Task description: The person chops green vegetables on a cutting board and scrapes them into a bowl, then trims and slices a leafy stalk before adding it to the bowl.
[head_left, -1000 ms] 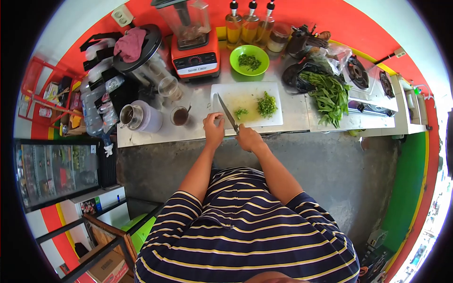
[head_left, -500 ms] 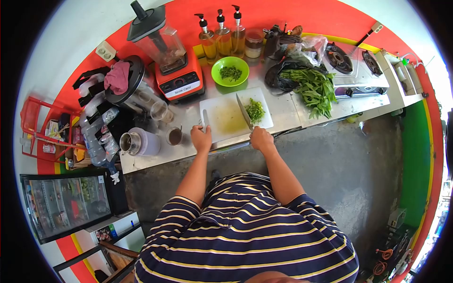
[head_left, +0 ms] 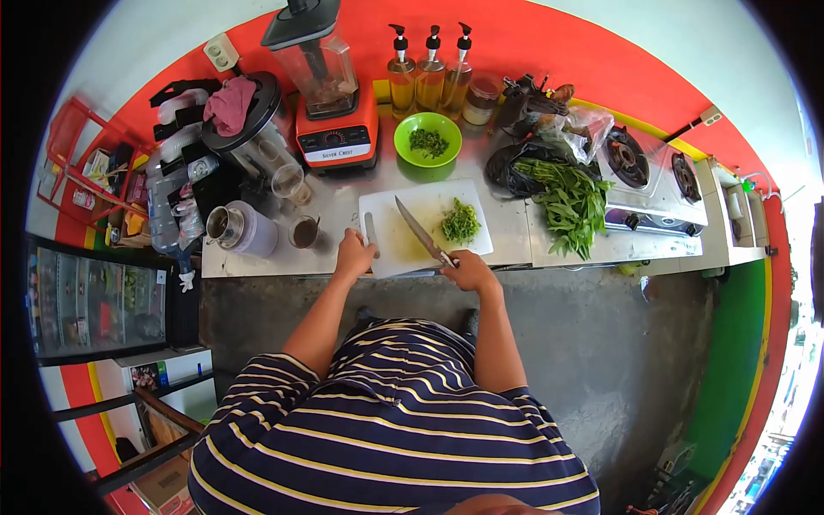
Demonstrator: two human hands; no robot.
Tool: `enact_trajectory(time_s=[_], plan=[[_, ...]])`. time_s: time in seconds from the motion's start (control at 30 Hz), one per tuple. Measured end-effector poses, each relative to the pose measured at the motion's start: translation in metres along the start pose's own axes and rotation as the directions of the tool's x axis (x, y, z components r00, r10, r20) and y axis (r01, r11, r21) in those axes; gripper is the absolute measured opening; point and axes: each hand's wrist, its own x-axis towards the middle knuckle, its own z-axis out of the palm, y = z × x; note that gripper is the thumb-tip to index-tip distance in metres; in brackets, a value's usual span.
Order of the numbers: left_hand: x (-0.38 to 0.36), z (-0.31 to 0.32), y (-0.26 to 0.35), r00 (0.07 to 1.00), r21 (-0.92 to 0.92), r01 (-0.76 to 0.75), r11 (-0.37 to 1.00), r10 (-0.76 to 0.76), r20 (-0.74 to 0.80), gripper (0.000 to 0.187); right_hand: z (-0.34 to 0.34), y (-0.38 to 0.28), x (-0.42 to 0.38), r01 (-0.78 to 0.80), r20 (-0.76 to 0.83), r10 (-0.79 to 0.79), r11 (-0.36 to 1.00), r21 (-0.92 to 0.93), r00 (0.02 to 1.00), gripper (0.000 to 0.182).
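My right hand (head_left: 469,271) is wrapped round the handle of a knife (head_left: 418,227), whose blade points up and left over the white cutting board (head_left: 395,257). To the right of the blade, chopped greens (head_left: 461,221) lie in a small heap on the board. My left hand (head_left: 354,255) grips the board's lower left edge, beside its handle slot. Behind the board stands a green bowl (head_left: 402,137) with more chopped greens inside. A bunch of leafy stems (head_left: 573,210) rests at the right, partly in a black plastic bag (head_left: 506,169).
An orange blender (head_left: 365,129) and three pump bottles (head_left: 430,81) stand at the back of the metal counter (head_left: 335,202). At the left are a glass of dark liquid (head_left: 305,233) and a steel-topped jug (head_left: 249,232). A gas stove (head_left: 657,184) sits at the right.
The knife has moved left, away from the chopped greens, and its blade now slants more to the left. My right hand has moved with it. The whole view has shifted.
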Motion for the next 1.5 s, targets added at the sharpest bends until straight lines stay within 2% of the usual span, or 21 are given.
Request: enact_trajectory(time_s=[0.03,0.07,0.1,0.13,0.17,0.23,0.27,0.33,0.37,0.47,0.5,0.53,0.7,0.8,1.0,1.13,1.23,1.33,1.43,1.5], plan=[[-0.012,-0.008,0.013,0.995,-0.254,0.099,0.962,-0.089,0.051,0.035,-0.007,0.006,-0.002,0.019,-0.021,-0.02,0.998,-0.061,1.0,0.037],[-0.02,-0.016,0.023,0.995,-0.247,0.096,0.964,-0.087,0.048,0.035,-0.013,0.012,-0.005,0.034,-0.042,-0.039,0.992,-0.121,0.998,0.034],[-0.026,-0.023,0.034,0.982,-0.37,0.152,0.916,-0.097,0.164,0.031,-0.025,0.008,-0.012,-0.054,-0.02,0.053,0.998,-0.037,0.998,0.033],[-0.03,-0.024,0.041,0.956,-0.479,0.219,0.85,-0.089,0.279,0.028,-0.033,0.011,-0.015,-0.053,-0.024,0.052,0.998,-0.03,0.998,0.033],[-0.03,-0.021,0.042,0.957,-0.475,0.214,0.854,-0.085,0.279,0.028,-0.041,0.013,-0.017,-0.06,-0.054,0.058,0.997,-0.052,0.997,0.035],[-0.024,-0.015,0.03,0.88,-0.55,0.288,0.784,0.009,0.474,0.026,-0.055,0.022,-0.02,-0.067,-0.088,0.06,0.995,-0.073,0.994,0.036],[-0.02,-0.007,0.022,0.882,-0.551,0.282,0.785,0.013,0.47,0.026,-0.061,0.027,-0.021,-0.036,-0.097,0.026,0.995,-0.097,0.995,0.037],[-0.017,0.008,0.007,0.839,-0.721,0.338,0.604,0.153,0.522,0.028,-0.077,0.035,-0.02,0.008,-0.102,-0.022,0.99,-0.138,0.995,0.038],[-0.02,0.012,0.005,0.831,-0.738,0.388,0.552,0.137,0.54,0.034,-0.085,0.039,-0.021,0.035,-0.106,-0.053,0.985,-0.169,0.993,0.038],[-0.042,0.023,0.011,0.863,-0.781,0.356,0.514,0.139,0.485,0.044,-0.112,0.051,-0.027,0.119,-0.108,-0.143,0.972,-0.201,0.984,0.036],[-0.052,0.025,0.016,0.879,-0.802,0.35,0.485,0.126,0.46,0.046,-0.125,0.049,-0.033,0.129,-0.104,-0.146,0.98,-0.155,0.984,0.035],[-0.059,0.03,0.017,0.888,-0.814,0.345,0.467,0.117,0.444,0.046,-0.138,0.045,-0.041,0.137,-0.097,-0.148,0.985,-0.108,0.984,0.035],[-0.105,0.048,0.033,0.952,-0.893,0.263,0.366,0.049,0.301,0.047,-0.184,0.031,-0.068,0.2,-0.134,-0.215,0.973,-0.116,0.967,0.029],[-0.139,0.046,0.062,0.976,-0.933,0.21,0.291,-0.003,0.218,0.051,-0.19,0.036,-0.061,0.335,-0.131,-0.34,0.94,-0.06,0.931,0.031],[-0.182,0.04,0.091,0.99,-0.985,0.072,0.157,-0.129,0.051,0.047,-0.176,0.005,-0.043,0.435,-0.103,-0.435,0.9,-0.025,0.894,0.036],[-0.175,0.03,0.102,0.992,-0.994,-0.011,0.11,-0.127,-0.025,0.043,-0.169,-0.024,-0.031,0.473,-0.121,-0.486,0.873,-0.12,0.865,0.034],[-0.157,0.021,0.111,0.985,-0.994,-0.039,0.106,-0.164,-0.056,0.042,-0.173,-0.04,-0.024,0.59,-0.095,-0.615,0.782,-0.199,0.783,0.033],[-0.134,0.021,0.117,0.985,-0.993,-0.053,0.105,-0.158,-0.069,0.041,-0.183,-0.051,-0.012,0.571,-0.036,-0.608,0.762,-0.305,0.793,0.035],[-0.11,0.022,0.124,0.986,-0.99,-0.08,0.119,-0.138,-0.097,0.041,-0.194,-0.057,0.009,0.598,0.005,-0.649,0.699,-0.391,0.761,0.034],[-0.1,0.022,0.131,0.984,-0.993,-0.036,0.117,-0.172,-0.056,0.042,-0.198,-0.057,0.021,0.613,0.026,-0.668,0.667,-0.424,0.744,0.034]])
